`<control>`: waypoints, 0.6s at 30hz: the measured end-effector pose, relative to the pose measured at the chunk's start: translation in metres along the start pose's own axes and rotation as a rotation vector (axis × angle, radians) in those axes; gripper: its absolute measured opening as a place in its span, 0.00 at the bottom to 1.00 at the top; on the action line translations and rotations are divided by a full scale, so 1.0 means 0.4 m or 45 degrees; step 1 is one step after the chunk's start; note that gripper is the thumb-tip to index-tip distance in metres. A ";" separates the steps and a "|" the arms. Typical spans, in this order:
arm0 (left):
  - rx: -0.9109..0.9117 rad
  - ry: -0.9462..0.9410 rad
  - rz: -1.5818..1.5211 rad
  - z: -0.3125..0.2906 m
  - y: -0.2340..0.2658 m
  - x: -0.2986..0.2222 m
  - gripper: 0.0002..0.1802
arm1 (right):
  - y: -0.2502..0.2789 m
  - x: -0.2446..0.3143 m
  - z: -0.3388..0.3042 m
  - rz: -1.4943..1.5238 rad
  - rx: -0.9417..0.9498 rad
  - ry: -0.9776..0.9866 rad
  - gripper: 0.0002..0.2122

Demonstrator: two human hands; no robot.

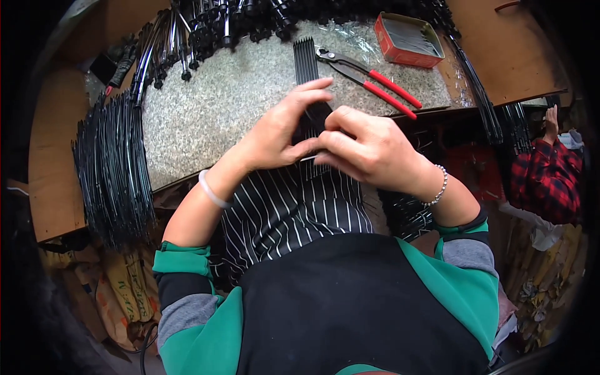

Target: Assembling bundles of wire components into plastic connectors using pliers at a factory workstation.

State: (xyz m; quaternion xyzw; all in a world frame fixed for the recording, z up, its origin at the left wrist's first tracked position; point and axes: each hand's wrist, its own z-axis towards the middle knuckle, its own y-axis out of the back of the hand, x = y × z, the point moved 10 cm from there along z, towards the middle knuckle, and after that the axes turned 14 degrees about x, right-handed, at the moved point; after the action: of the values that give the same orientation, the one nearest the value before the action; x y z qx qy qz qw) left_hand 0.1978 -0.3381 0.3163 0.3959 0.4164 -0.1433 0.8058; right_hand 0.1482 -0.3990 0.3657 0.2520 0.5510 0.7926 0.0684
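A flat row of thin black rods (305,57) lies side by side on the grey speckled slab, its near end running down between my hands. My left hand (281,128) curls around the near part of the rods, forefinger stretched over them, thumb toward my right hand. My right hand (372,147) is closed in a pinch against them, close to my left thumb. What sits in its fingertips is hidden. Just below the fingers shows a thin pale strip (308,158). Beyond my right hand lie pliers (369,81) with red handles, their jaws beside the rods.
A red open box (409,40) of thin metal pieces stands at the slab's (206,106) far right. Dark rod bundles (115,169) hang over the left edge; more black-capped metal shafts (228,19) crowd the back. At right, a person in a checked sleeve (547,178) is nearby.
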 end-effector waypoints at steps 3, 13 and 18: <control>0.423 0.083 0.653 0.002 -0.076 0.034 0.37 | 0.045 -0.090 0.006 0.350 0.048 -0.101 0.07; 0.584 0.091 1.093 -0.047 -0.175 0.000 0.46 | 0.154 -0.651 -0.116 -0.293 0.047 -0.902 0.06; 0.193 -0.116 0.954 -0.065 -0.147 -0.073 0.31 | 0.213 -0.551 -0.128 -0.519 -0.206 -0.796 0.06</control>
State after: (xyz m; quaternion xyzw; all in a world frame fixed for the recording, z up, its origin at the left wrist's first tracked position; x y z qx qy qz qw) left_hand 0.1323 -0.3593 0.2998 0.5723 0.1949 0.1135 0.7884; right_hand 0.3285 -0.5598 0.3581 0.3605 0.4781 0.6886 0.4091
